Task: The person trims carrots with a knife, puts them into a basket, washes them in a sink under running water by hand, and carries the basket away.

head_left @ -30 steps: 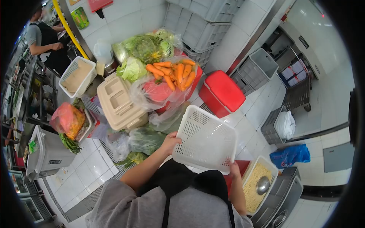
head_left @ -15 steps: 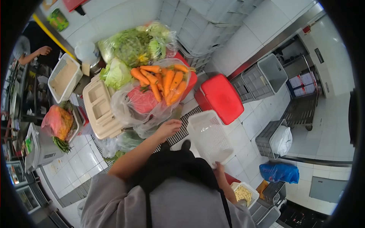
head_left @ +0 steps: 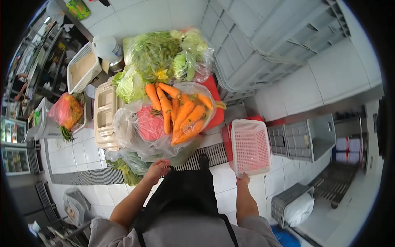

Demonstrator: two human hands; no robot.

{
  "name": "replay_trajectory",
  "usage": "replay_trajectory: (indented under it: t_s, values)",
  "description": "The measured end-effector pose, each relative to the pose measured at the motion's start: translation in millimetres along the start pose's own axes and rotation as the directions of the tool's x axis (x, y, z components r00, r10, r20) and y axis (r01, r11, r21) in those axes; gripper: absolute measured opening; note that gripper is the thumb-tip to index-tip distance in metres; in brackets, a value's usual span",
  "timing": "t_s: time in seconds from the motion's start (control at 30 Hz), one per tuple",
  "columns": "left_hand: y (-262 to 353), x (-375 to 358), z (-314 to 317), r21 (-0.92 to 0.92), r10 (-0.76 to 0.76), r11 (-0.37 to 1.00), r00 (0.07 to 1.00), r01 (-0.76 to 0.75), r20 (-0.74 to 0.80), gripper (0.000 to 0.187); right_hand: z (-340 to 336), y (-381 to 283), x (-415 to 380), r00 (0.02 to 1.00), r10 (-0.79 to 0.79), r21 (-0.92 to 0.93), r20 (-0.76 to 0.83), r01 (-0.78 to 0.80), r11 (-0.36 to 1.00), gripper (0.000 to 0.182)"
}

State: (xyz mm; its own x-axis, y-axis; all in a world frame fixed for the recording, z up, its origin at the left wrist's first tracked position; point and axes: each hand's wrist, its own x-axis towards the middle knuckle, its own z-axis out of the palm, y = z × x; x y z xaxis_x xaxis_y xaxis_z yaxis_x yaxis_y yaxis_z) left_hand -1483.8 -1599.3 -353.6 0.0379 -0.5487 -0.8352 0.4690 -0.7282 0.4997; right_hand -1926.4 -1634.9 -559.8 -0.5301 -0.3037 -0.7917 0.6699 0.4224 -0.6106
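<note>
My right hand (head_left: 243, 178) grips the near edge of a white perforated basket (head_left: 251, 148), which is over a red box (head_left: 226, 142). Nothing shows inside the basket. My left hand (head_left: 158, 169), fingers curled, is just below a clear plastic bag (head_left: 144, 153); whether it touches the bag or holds something is unclear. Above it lie carrots (head_left: 185, 117) in an open clear bag, beside a pink bag (head_left: 150, 122). Behind them are a cabbage (head_left: 131, 84) and bagged leafy greens (head_left: 158, 51).
A beige lidded container (head_left: 105, 113) and a white basket (head_left: 83, 68) are at the left. Tall grey crates (head_left: 263, 45) stand at the back right. Another grey crate (head_left: 306, 140) lies right of the red box. A floor grate (head_left: 98, 176) runs below.
The white basket has moved from beside the red box to over it, with my right hand still at its edge. My left hand has drawn back to the left. The view has turned.
</note>
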Motion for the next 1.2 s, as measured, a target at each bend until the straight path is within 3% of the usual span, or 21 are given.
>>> replay_trajectory:
  t_s: [0.07, 0.17, 0.27, 0.3, 0.37, 0.43, 0.47, 0.5, 0.6, 0.67, 0.73, 0.8, 0.9, 0.93, 1.0, 1.03, 1.07, 1.1, 1.13, 1.17, 1.2]
  values:
    - [-12, 2, 15, 0.016, -0.044, 0.999, 0.999, 0.045, -0.030, 0.021, 5, -23, 14, 0.999, -0.040, -0.069, 0.004, 0.040, 0.997, 0.054]
    - [-21, -3, 38, -0.004, -0.100, 0.995, 0.993, 0.100, -0.066, 0.020, 19, -56, 38, 0.934, -0.188, -0.479, -0.303, 0.021, 0.878, 0.056]
    - [-28, -5, 51, -0.036, -0.090, 0.996, 0.992, 0.087, -0.085, 0.019, 57, -93, -14, 0.868, -0.464, -0.855, -0.177, 0.098, 0.509, 0.058]
    - [-29, -1, 54, -0.048, -0.070, 0.997, 0.993, 0.066, -0.094, 0.019, 69, -88, 0, 0.814, -0.571, -0.862, 0.105, 0.361, 0.355, 0.058]
    - [-27, 6, 57, -0.084, -0.040, 0.996, 0.992, 0.031, -0.116, 0.019, 93, -74, 26, 0.487, -0.615, -0.627, 0.620, 0.779, -0.016, 0.059]
    - [-4, 10, 57, -0.068, 0.099, 0.992, 0.990, -0.106, -0.100, 0.021, 166, -76, -34, 0.209, -0.484, -0.292, 0.850, 0.951, -0.102, 0.054]
    - [13, 13, 56, -0.026, 0.156, 0.987, 0.983, -0.159, -0.100, 0.022, 209, -83, -86, 0.027, -0.398, -0.101, 0.917, 0.981, -0.168, 0.047]
    - [28, 21, 53, -0.006, 0.244, 0.969, 0.961, -0.247, -0.132, 0.023, 247, -82, -122, -0.082, -0.315, 0.034, 0.946, 0.987, -0.155, 0.039]
    - [71, 58, 44, 0.007, 0.448, 0.883, 0.839, -0.469, -0.309, 0.028, 339, -56, -200, -0.238, -0.114, 0.223, 0.964, 0.966, -0.132, 0.026]
    - [111, 70, 40, -0.007, 0.479, 0.852, 0.785, -0.523, -0.393, 0.033, 385, -21, -240, -0.234, 0.000, 0.232, 0.972, 0.964, -0.128, 0.023]
    - [152, 84, 43, 0.085, 0.633, 0.738, 0.643, -0.670, -0.431, 0.033, 426, 23, -238, -0.190, 0.067, 0.196, 0.980, 0.974, -0.111, 0.026]
    - [157, 152, 25, 0.413, 0.702, 0.705, 0.486, -0.576, -0.520, 0.063, 459, 54, -241, -0.152, 0.133, 0.188, 0.979, 0.925, -0.329, 0.031]
    - [176, 223, 30, 0.571, 0.616, 0.787, 0.347, -0.234, -0.707, 0.095, 483, 76, -251, -0.095, 0.162, 0.166, 0.982, 0.842, -0.512, 0.033]
    - [186, 221, 25, 0.541, 0.550, 0.826, 0.445, -0.161, -0.707, 0.100, 490, 83, -244, -0.166, 0.194, 0.251, 0.967, 0.763, -0.596, 0.046]
    - [205, 210, 21, 0.496, 0.388, 0.868, 0.621, 0.002, -0.681, 0.111, 500, 90, -247, 0.031, 0.293, 0.174, 0.956, 0.744, -0.645, 0.051]
    - [210, 210, 18, 0.508, 0.388, 0.861, 0.639, 0.004, -0.664, 0.111, 504, 89, -254, 0.133, 0.332, 0.134, 0.934, 0.730, -0.670, 0.054]
    - [212, 208, 11, 0.522, 0.389, 0.853, 0.655, 0.009, -0.648, 0.111, 506, 89, -253, 0.235, 0.351, 0.018, 0.907, 0.809, -0.587, 0.057]
    - [210, 206, 3, 0.536, 0.390, 0.844, 0.669, 0.016, -0.633, 0.111, 499, 85, -252, 0.253, 0.338, -0.085, 0.907, 0.893, -0.442, 0.055]
    - [199, 211, -12, 0.556, 0.516, 0.817, 0.625, -0.152, -0.586, 0.101, 489, 80, -251, 0.269, 0.323, -0.182, 0.907, 0.944, -0.275, 0.053]
    - [200, 195, -27, 0.263, 0.452, 0.889, 0.813, -0.376, -0.367, 0.089, 478, 75, -248, 0.285, 0.306, -0.269, 0.908, 0.959, -0.094, 0.051]
    - [201, 178, -39, -0.102, 0.442, 0.888, 0.894, -0.448, -0.076, 0.078, 461, 75, -233, 0.173, 0.211, -0.170, 0.962, 0.985, -0.032, 0.052]
